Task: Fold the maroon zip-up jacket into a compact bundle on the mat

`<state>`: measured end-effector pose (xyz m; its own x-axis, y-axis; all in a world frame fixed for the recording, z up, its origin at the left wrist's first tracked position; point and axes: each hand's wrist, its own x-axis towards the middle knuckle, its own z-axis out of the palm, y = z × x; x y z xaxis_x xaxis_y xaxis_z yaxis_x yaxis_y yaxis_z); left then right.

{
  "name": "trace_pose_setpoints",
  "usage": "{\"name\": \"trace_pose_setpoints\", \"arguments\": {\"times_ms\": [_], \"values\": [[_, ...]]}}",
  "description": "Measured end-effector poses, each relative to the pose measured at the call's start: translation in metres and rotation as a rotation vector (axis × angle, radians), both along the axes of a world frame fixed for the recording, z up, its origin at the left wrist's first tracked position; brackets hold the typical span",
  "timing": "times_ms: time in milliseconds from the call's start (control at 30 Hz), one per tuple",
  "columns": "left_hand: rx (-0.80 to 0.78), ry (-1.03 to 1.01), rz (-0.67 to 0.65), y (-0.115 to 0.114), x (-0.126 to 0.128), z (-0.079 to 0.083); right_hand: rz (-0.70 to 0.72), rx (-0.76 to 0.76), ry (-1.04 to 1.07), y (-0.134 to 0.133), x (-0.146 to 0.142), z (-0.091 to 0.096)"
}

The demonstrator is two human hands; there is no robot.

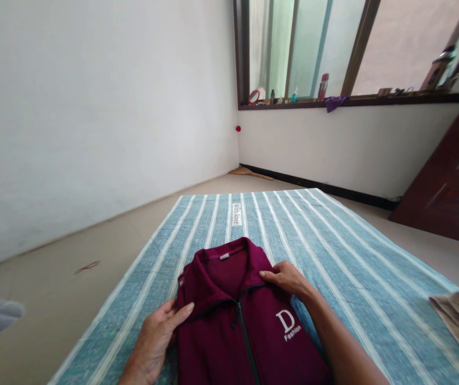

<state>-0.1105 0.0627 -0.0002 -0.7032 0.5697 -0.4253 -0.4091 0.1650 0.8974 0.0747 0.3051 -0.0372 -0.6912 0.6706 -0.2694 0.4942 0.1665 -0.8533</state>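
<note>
Now left hand [157,331] and right hand [289,278] pinch the maroon jacket [213,347], bottles [323,87] lining the windowsill [285,104].

The jacket [209,350] is maroon, with white lettering [288,325] and a dark zip [247,342]. Teal-blue cloth [334,256] carries white stripes. The door [454,176] is reddish brown.

"D Fashion" on jacket [261,326], "With love" on striped cloth [334,256]

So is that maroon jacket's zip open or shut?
Shut below the collar: the zip runs joined down the visible front, while the collar spreads open.
</note>
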Motion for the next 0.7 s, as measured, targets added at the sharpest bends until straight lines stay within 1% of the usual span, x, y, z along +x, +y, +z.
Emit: {"name": "trace_pose_setpoints", "arguments": {"times_ms": [100,367,533,700], "values": [[0.011,-0.001,-0.034,-0.001,0.0,-0.001,-0.002,0.031,-0.015,0.0,-0.001,0.0],[0.003,0.026,-0.044,-0.002,-0.002,-0.004,-0.012,0.153,-0.09,-0.005,0.002,0.001],[0.032,0.018,-0.045,-0.002,-0.003,-0.007,-0.031,0.236,-0.158,-0.009,0.003,0.0],[0.029,0.015,-0.036,-0.001,-0.003,-0.009,-0.011,0.258,-0.192,-0.011,0.006,0.001]]}}
